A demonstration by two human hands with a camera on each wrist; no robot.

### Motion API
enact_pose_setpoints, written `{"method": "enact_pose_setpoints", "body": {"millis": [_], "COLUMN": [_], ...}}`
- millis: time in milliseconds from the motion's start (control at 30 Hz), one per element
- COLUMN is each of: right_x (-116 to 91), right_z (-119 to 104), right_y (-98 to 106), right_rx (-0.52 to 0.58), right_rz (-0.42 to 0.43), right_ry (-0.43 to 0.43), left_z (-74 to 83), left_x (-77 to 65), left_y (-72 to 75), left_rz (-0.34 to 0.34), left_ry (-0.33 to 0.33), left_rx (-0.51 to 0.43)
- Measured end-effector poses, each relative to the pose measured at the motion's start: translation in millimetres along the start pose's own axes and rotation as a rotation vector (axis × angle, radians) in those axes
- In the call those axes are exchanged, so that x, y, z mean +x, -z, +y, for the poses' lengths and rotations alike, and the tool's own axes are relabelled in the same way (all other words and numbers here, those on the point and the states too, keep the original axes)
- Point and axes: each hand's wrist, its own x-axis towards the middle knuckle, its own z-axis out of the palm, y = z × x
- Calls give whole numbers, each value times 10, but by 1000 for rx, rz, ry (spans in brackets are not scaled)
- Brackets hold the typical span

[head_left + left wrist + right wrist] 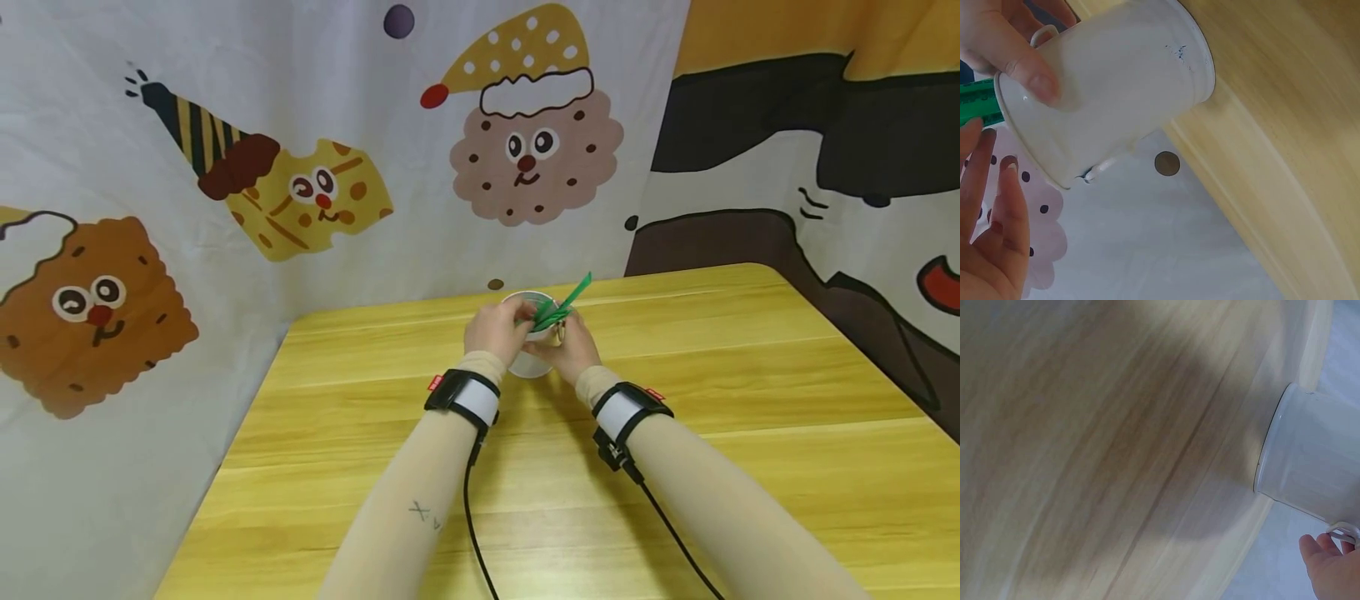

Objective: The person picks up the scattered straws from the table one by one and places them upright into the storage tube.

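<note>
A white pail [1116, 75] with small side loops stands upright on the table, its open rim up. Green leaf-like strips [552, 315] stick out of its mouth, one long blade slanting up to the right. My left hand [495, 331] is at the rim on the left, fingertips at the strips; in the left wrist view its fingers [1007, 206] are bent beside the green piece [979, 100]. My right hand [576, 348] holds the pail from the right, thumb along its wall. Its fingers lie by a side loop [1344, 532] in the right wrist view. The pail's inside is mostly hidden.
The wood-grain table [360, 467] ends just behind the pail. A cloth backdrop [420, 242] with cartoon figures hangs behind it. Both wrists wear black straps [468, 398], with cables [474, 533] trailing toward the front edge.
</note>
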Motion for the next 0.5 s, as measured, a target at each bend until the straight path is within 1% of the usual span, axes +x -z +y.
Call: {"method": "enact_pose_setpoints", "body": {"millis": [133, 300, 367, 433, 500], "right_x": [-9, -24, -16, 0, 11], "right_z": [15, 10, 0, -11, -26], "right_y": [14, 104, 162, 233, 317], "right_rx": [6, -22, -51, -99, -176], "right_rz": [-16, -71, -90, -104, -117], "right_ry": [-5, -53, -53, -32, -8], "left_z": [5, 3, -12, -39, -77], "left_x": [-10, -29, -41, -50, -62], "left_y": [26, 127, 190, 260, 338], "left_rz": [-24, -41, -37, -17, 0], "left_ry": [7, 12, 17, 16, 13], "left_rx": [9, 15, 10, 12, 19]}}
